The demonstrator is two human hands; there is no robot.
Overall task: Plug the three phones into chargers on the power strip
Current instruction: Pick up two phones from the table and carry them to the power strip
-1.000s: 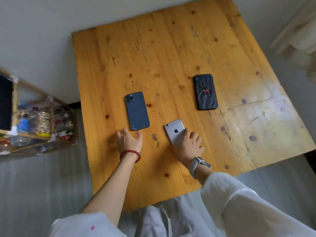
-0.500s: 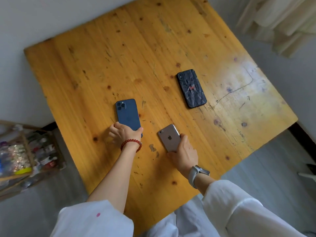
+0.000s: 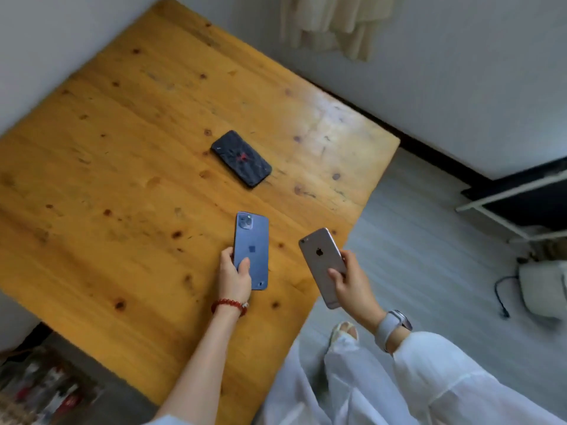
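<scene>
My left hand (image 3: 233, 276) grips the lower part of a dark blue phone (image 3: 252, 240), back side up, lifted just above the wooden table (image 3: 122, 167). My right hand (image 3: 352, 282) holds a silver-grey phone (image 3: 320, 259), back side up, past the table's near right edge, over the floor. A third phone, black with a red mark (image 3: 241, 158), lies flat on the table farther away, apart from both hands. No power strip or charger can be made out for certain.
A white bag-like object (image 3: 543, 289) with a black cable (image 3: 500, 297) lies on the grey floor at the right. A white frame (image 3: 503, 207) stands by the wall. A shelf of small items (image 3: 40, 391) sits at the lower left. Cloth (image 3: 334, 23) hangs above.
Both hands have closed on their phones and lifted them off the table. The view has swung to the right, bringing the floor and the bag into sight.
</scene>
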